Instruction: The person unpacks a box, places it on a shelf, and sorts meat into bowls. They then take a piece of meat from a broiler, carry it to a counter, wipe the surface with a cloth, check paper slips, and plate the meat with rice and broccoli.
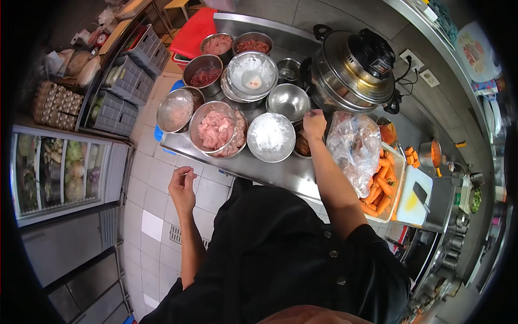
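Black garment [291, 243] nearest the camera, buttoned, above pale floor tiles [143, 194]. Beyond, steel surface [248, 168] crowded with vessels [252, 73]. Right hand [314, 124] extended over the near edge, fingers curled down just beside the rim of the steel bowl [288, 102], toward the right of the group; fingertips hidden, hence impossible to tell whether gripping or merely resting. Left hand [183, 189] held over the floor, well apart from the vessels, fingers bent toward the thumb with nothing visible between; degree of closure impossible to judge. Toward the body from the steel bowl, powder bowl [272, 155], dusted white inside; farther left, meat bowl [194, 129], heaped with pale pink pieces [217, 129]. Right of the right hand, clear bag [353, 146], bunched, partly hiding carrots [380, 189] in a basket [401, 170].

For sound handling, judged from this layout: pinch any rim firmly between thumb and fingers; raise level and straight up before moving sideways, with neighbours so close; avoid brushing the powder bowl or catching the bag with wrist or forearm. Bring the left hand to the opposite rim for anything heavy or full. Mind the cooker [353, 70] behind, likely hot if running.
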Demonstrator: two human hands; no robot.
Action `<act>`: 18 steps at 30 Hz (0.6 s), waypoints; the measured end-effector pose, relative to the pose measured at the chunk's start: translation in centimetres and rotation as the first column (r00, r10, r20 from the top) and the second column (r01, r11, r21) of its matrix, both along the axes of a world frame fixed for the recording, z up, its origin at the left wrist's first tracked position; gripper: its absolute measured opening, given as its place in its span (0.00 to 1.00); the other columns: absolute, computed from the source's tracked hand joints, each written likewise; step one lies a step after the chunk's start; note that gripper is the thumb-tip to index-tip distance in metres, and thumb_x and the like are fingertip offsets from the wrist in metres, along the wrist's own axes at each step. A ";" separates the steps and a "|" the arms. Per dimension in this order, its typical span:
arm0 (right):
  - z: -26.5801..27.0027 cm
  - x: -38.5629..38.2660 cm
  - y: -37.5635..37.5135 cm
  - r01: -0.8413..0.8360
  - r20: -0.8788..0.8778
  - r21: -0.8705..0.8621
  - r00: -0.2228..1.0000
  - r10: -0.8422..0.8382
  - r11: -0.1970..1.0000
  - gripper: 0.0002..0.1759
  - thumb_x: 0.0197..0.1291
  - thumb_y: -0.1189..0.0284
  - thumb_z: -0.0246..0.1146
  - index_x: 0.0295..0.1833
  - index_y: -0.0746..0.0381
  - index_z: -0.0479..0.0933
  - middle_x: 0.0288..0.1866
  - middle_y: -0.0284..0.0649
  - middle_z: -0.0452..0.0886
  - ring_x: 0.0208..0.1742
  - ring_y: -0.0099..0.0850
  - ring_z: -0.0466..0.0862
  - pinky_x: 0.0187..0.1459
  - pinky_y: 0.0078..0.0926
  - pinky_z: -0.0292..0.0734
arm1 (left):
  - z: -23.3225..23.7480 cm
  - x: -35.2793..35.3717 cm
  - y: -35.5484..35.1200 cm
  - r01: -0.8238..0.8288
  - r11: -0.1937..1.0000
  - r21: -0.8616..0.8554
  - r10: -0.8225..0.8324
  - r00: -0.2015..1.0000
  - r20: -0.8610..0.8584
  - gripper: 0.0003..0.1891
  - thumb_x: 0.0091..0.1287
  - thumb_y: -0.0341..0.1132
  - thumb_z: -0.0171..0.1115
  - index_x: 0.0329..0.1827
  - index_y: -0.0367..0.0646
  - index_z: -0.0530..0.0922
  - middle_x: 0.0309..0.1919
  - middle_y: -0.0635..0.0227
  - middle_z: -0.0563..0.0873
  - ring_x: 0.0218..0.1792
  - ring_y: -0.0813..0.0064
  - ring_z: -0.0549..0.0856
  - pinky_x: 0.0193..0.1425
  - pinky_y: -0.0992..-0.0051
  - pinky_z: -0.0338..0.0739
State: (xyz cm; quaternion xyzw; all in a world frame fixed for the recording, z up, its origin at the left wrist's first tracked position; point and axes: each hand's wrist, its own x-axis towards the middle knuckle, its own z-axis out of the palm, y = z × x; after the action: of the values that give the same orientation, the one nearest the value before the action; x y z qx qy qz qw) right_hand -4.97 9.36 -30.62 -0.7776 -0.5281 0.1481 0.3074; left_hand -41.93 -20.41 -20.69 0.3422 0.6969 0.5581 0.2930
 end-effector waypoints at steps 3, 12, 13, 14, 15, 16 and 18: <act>1.6 -0.9 0.5 -0.056 0.027 -0.039 0.998 0.057 0.998 0.20 0.61 0.62 0.68 0.53 0.65 0.82 0.46 0.57 0.88 0.53 0.57 0.87 0.57 0.49 0.81 | 1.1 0.2 0.9 -0.035 0.996 0.081 0.031 0.999 0.043 0.06 0.73 0.27 0.65 0.49 0.34 0.83 0.38 0.67 0.87 0.39 0.78 0.87 0.47 0.77 0.81; -4.8 1.2 3.5 -0.083 -0.183 -0.178 0.982 0.049 0.981 0.22 0.54 0.68 0.73 0.51 0.69 0.80 0.40 0.54 0.89 0.43 0.48 0.91 0.48 0.39 0.86 | 2.4 -0.7 0.6 0.000 1.000 0.017 0.001 0.997 -0.074 0.07 0.71 0.27 0.66 0.49 0.36 0.84 0.37 0.69 0.88 0.36 0.81 0.85 0.43 0.78 0.79; -3.2 0.8 3.3 -0.052 -0.312 -0.225 0.950 -0.021 0.973 0.18 0.55 0.69 0.71 0.48 0.68 0.80 0.37 0.52 0.89 0.36 0.44 0.91 0.41 0.36 0.86 | 2.1 -0.9 0.3 0.001 1.000 0.013 0.000 0.998 -0.069 0.07 0.71 0.27 0.66 0.49 0.36 0.84 0.37 0.69 0.88 0.36 0.81 0.85 0.43 0.78 0.79; -2.2 0.7 3.3 -0.025 -0.432 -0.275 0.896 -0.101 0.961 0.15 0.55 0.70 0.70 0.44 0.67 0.80 0.34 0.51 0.89 0.28 0.39 0.91 0.34 0.33 0.86 | 1.6 -1.1 0.0 -0.002 1.000 0.000 0.002 0.999 -0.051 0.07 0.71 0.27 0.67 0.49 0.36 0.84 0.37 0.69 0.88 0.36 0.81 0.85 0.43 0.78 0.79; -1.1 0.3 3.5 -0.013 -0.481 -0.259 0.869 -0.118 0.966 0.13 0.60 0.74 0.68 0.47 0.68 0.76 0.28 0.45 0.85 0.21 0.34 0.87 0.17 0.31 0.80 | 1.2 -1.4 -0.4 -0.003 1.000 -0.012 0.002 0.999 -0.034 0.07 0.71 0.27 0.67 0.49 0.36 0.84 0.37 0.69 0.88 0.36 0.81 0.84 0.42 0.78 0.79; -0.2 0.1 3.8 -0.005 -0.477 -0.261 0.870 -0.125 0.965 0.13 0.60 0.74 0.68 0.47 0.68 0.76 0.28 0.45 0.85 0.21 0.34 0.87 0.17 0.31 0.80 | 1.0 -1.8 -0.8 0.004 1.000 -0.014 -0.005 1.000 -0.029 0.07 0.71 0.27 0.67 0.49 0.36 0.84 0.37 0.69 0.88 0.36 0.81 0.84 0.42 0.78 0.79; 1.3 0.3 3.9 -0.064 -0.325 -0.171 0.946 0.005 0.983 0.09 0.61 0.72 0.65 0.37 0.68 0.76 0.29 0.45 0.85 0.21 0.34 0.87 0.15 0.32 0.80 | 0.5 -2.6 -1.4 -0.010 0.998 -0.061 0.006 0.998 -0.063 0.07 0.71 0.28 0.67 0.49 0.36 0.84 0.37 0.69 0.88 0.35 0.81 0.84 0.42 0.78 0.79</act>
State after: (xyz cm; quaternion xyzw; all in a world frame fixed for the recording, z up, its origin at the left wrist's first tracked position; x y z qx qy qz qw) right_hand -4.68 13.27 -29.36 -0.7579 -0.4686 0.3257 0.3160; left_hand -44.57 -21.76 -20.23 0.3477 0.7237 0.5267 0.2792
